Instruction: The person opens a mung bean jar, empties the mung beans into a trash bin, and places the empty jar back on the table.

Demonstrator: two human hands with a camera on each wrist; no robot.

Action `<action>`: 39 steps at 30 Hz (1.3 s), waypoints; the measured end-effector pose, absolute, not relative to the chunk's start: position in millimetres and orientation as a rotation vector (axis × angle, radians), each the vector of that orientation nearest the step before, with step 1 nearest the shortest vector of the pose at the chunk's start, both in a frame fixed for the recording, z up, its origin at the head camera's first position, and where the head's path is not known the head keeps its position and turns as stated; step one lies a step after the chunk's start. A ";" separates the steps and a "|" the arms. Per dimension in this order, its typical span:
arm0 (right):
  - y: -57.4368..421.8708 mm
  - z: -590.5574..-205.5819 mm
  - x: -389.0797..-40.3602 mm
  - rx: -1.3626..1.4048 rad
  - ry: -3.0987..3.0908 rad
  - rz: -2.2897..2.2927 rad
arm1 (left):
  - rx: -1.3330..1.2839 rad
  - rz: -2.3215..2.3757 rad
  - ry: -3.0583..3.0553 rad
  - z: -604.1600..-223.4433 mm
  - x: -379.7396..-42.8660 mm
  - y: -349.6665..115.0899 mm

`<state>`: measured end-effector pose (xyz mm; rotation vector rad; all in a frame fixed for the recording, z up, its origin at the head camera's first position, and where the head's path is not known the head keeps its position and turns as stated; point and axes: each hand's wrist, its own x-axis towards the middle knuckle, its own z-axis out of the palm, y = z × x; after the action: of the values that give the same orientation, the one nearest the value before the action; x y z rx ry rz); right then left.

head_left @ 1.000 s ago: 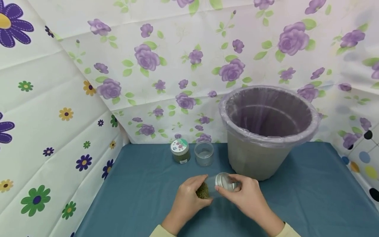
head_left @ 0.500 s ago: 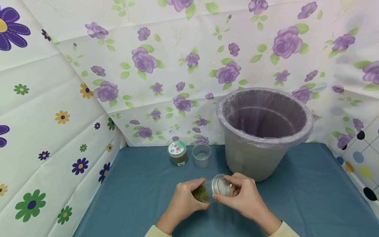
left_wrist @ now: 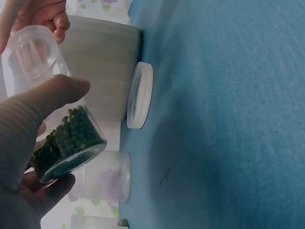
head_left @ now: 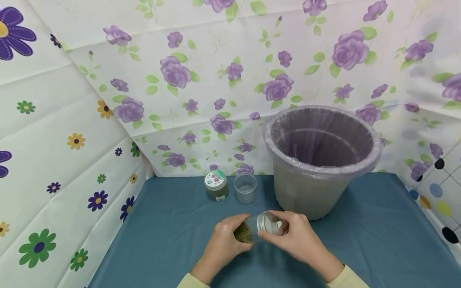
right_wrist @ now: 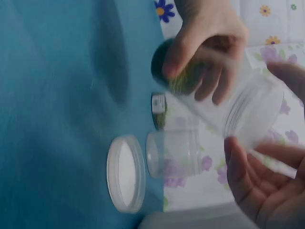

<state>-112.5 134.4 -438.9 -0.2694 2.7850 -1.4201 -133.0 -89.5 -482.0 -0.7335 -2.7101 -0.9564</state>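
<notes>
Framing tilted jar [head_left: 252,225]: cloth [head_left: 165,240], flowered sheeting [head_left: 209,94]

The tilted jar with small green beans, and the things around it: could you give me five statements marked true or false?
1. The left hand grips the tilted jar near its small green beans. True.
2. The lined bucket stands left of the sticker-topped jar. False: the lined bucket stands right of the sticker-topped jar.
3. A white lid lies on the blue cloth. True.
4. The clear open jar is full. False: the clear open jar looks empty.
5. The right hand holds the tilted jar's threaded end. True.
</notes>
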 end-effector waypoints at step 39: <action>128.4 -441.1 -117.4 -0.172 2.732 -1.316 | -0.735 -0.817 -2.721 -486.1 -132.5 -96.0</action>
<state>-117.4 128.4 -441.1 -0.1721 2.7322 -1.3156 -132.5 -96.0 -486.1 -0.7349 -2.7210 -0.8166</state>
